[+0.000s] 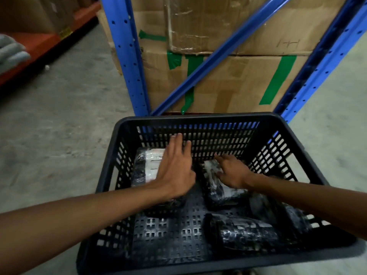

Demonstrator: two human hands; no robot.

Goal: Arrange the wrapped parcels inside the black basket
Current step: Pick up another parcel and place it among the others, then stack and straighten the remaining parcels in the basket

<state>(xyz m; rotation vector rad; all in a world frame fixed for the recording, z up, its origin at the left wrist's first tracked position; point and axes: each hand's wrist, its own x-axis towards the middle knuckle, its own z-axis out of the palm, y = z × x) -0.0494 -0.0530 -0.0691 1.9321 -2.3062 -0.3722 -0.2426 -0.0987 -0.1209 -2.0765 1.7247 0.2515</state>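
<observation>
Head view: we look down into the black basket (pixel 198 118), which stands in front of a blue rack (pixel 127 56) loaded with cardboard boxes (pixel 228 84).
Our left hand: the left hand (pixel 174 171) lies flat, palm down, inside the basket, its fingers (pixel 177 143) stretched out and spread toward the far wall; it grips nothing.
Parcel under it: a wrapped parcel with a white label (pixel 148 165) lies in the far left part of the basket, its right edge hidden by our left hand; the fingers reach beyond it, and we cannot tell whether the palm presses on it.
Our right hand: the right hand (pixel 231 171) rests on top of a second parcel, fingers (pixel 221 158) loosely extended and open, not closed around anything.
Second parcel: a dark wrapped parcel (pixel 216 185) lies near the middle of the basket, tilted, directly beneath our right fingers and palm.
Near parcel: another dark wrapped parcel (pixel 244 233) lies on the basket floor at the near right, apart from both hands.
Right side: a further dark wrapped bundle (pixel 294 213) sits under our right forearm; its shape is blurred.
Floor: the grey concrete floor (pixel 69 116) lies to the left of the basket.
</observation>
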